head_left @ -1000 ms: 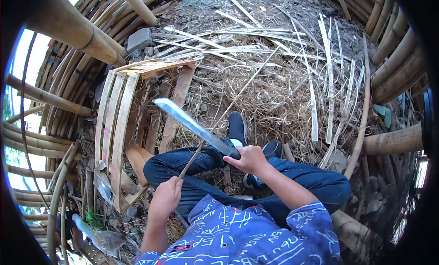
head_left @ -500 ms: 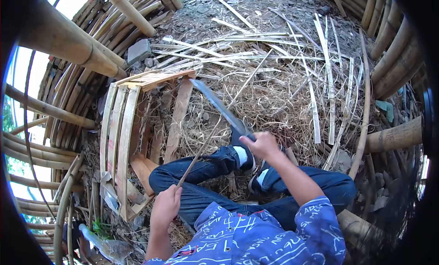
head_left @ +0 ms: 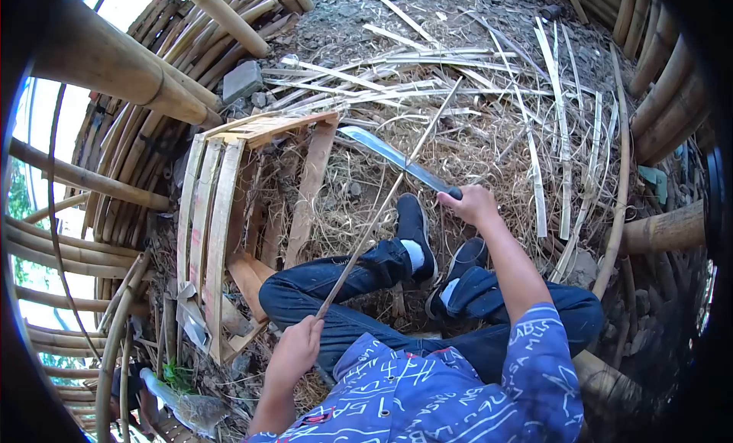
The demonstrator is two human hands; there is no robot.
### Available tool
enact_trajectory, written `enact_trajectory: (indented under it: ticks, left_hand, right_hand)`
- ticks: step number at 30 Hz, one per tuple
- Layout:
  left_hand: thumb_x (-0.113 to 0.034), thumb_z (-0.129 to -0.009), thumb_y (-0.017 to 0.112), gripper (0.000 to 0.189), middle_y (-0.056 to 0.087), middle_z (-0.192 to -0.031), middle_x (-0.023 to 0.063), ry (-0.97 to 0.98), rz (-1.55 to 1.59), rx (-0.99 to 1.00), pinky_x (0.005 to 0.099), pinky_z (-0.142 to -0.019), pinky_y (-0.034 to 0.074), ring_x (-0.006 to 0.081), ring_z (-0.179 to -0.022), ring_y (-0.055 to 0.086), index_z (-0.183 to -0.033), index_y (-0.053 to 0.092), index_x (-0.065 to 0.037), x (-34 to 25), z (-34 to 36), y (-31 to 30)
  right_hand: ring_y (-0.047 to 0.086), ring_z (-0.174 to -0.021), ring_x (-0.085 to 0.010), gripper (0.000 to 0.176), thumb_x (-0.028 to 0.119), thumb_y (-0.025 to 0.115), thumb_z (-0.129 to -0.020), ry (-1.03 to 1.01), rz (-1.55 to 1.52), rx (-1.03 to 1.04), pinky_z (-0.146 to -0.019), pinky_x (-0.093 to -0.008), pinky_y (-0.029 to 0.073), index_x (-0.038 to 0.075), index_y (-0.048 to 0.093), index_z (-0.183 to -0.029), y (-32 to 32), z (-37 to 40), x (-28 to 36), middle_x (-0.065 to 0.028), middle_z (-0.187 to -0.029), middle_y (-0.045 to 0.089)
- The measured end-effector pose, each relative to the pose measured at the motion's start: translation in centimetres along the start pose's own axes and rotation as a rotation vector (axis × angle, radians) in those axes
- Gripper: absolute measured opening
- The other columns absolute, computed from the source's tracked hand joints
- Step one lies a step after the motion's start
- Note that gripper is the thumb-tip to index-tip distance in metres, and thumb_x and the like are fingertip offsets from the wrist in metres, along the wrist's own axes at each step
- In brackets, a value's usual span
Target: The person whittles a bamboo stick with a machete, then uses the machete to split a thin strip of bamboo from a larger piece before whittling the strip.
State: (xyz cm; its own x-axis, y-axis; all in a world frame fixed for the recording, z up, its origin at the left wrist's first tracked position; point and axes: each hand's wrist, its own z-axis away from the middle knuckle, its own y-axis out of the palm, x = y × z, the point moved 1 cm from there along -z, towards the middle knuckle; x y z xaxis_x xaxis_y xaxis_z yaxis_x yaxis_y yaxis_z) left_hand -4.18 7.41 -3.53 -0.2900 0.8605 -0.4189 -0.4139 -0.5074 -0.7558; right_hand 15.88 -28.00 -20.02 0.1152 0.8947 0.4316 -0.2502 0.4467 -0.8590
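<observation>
My right hand [head_left: 475, 206] is closed around the dark handle of a machete [head_left: 393, 157], whose long blade points up and to the left. The blade crosses a long thin bamboo strip [head_left: 365, 235] partway along its length. My left hand [head_left: 296, 348] grips the lower end of that strip above my left thigh, and its far end reaches up over the ground. Left of my legs stands a wooden slatted crate [head_left: 220, 214], with the machete's tip close to its upper right corner.
Split bamboo strips [head_left: 538, 160] lie over fibrous shavings [head_left: 450, 141] ahead of me. A grey block [head_left: 242, 80] sits beyond the crate. Thick bamboo poles [head_left: 663, 227] flank both sides. At the lower left, part of another person [head_left: 136, 393] shows behind the poles.
The machete has moved outward along the strip, and its blade now crosses it farther from my left hand. My right hand has shifted up and right; the left still holds the strip.
</observation>
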Motion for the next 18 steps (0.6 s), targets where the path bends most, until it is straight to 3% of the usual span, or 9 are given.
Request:
enact_trajectory:
  ticks: [5, 9, 12, 14, 16, 17, 18]
  left_hand:
    - [-0.024, -0.098, 0.05, 0.029, 0.06, -0.081, 0.029, -0.022, -0.014, -0.041, 0.0523, -0.068, 0.045, 0.0489, -0.084, 0.057, -0.088, 0.057, 0.002, 0.6, -1.1, -1.0]
    - [-0.024, -0.098, 0.05, 0.029, 0.059, -0.078, 0.0286, -0.025, -0.08, -0.063, 0.0523, -0.067, 0.044, 0.0485, -0.08, 0.058, -0.088, 0.057, 0.002, 0.1, -1.2, -1.1]
    - [-0.024, -0.098, 0.05, 0.028, 0.059, -0.077, 0.0286, -0.021, -0.051, -0.031, 0.0522, -0.066, 0.044, 0.0487, -0.079, 0.057, -0.089, 0.056, 0.002, 1.4, -0.3, -1.2]
    - [-0.024, -0.099, 0.05, 0.028, 0.058, -0.075, 0.0284, -0.144, 0.026, 0.036, 0.0518, -0.066, 0.044, 0.0489, -0.078, 0.057, -0.089, 0.056, 0.002, 2.2, 0.9, -1.3]
    - [-0.024, -0.099, 0.05, 0.028, 0.058, -0.075, 0.0283, -0.097, 0.029, 0.021, 0.0515, -0.065, 0.044, 0.0491, -0.077, 0.057, -0.09, 0.056, 0.002, 2.5, 1.8, -1.2]
    - [-0.024, -0.098, 0.05, 0.028, 0.058, -0.075, 0.0282, -0.049, 0.035, 0.007, 0.0512, -0.065, 0.044, 0.0494, -0.077, 0.057, -0.09, 0.056, 0.002, 2.3, 2.2, -1.0]
    - [-0.024, -0.098, 0.051, 0.027, 0.059, -0.076, 0.0281, -0.037, -0.007, 0.024, 0.0504, -0.066, 0.045, 0.0495, -0.078, 0.057, -0.092, 0.058, 0.002, 1.1, 2.2, -0.8]
  right_hand:
    - [0.069, -0.075, -0.0393, 0.079, 0.077, 0.05, -0.08, -0.07, -0.192, 0.032, -0.071, -0.0474, 0.055, 0.001, 0.071, -0.075, 1.3, 3.5, 2.8, -0.0231, -0.072, 0.067]
    - [0.069, -0.073, -0.0369, 0.08, 0.082, 0.046, -0.077, -0.366, -0.031, 0.16, -0.067, -0.0467, 0.055, 0.006, 0.07, -0.072, 2.7, 7.7, 6.5, -0.0183, -0.07, 0.068]
    - [0.07, -0.072, -0.0345, 0.079, 0.083, 0.045, -0.077, -0.407, 0.024, 0.175, -0.066, -0.0447, 0.054, 0.009, 0.071, -0.074, 1.9, 7.2, 6.5, -0.0167, -0.07, 0.068]
    - [0.07, -0.074, -0.0317, 0.079, 0.085, 0.044, -0.076, -0.315, 0.058, 0.098, -0.068, -0.0436, 0.054, 0.01, 0.072, -0.077, 1.9, 4.2, 3.9, -0.0129, -0.074, 0.07]
    - [0.07, -0.08, -0.0305, 0.079, 0.083, 0.045, -0.078, 0.008, -0.039, 0.069, -0.071, -0.0432, 0.054, 0.009, 0.074, -0.083, 0.6, 0.8, 0.9, -0.0147, -0.081, 0.071]
    - [0.07, -0.081, -0.0316, 0.08, 0.081, 0.045, -0.078, 0.097, -0.086, 0.131, -0.073, -0.0435, 0.055, 0.007, 0.073, -0.083, -1.2, 0.0, 0.0, -0.0159, -0.082, 0.071]
    - [0.07, -0.08, -0.0324, 0.08, 0.081, 0.045, -0.078, 0.065, -0.045, 0.066, -0.072, -0.0439, 0.055, 0.006, 0.073, -0.081, -0.3, -0.5, -1.2, -0.0163, -0.08, 0.071]
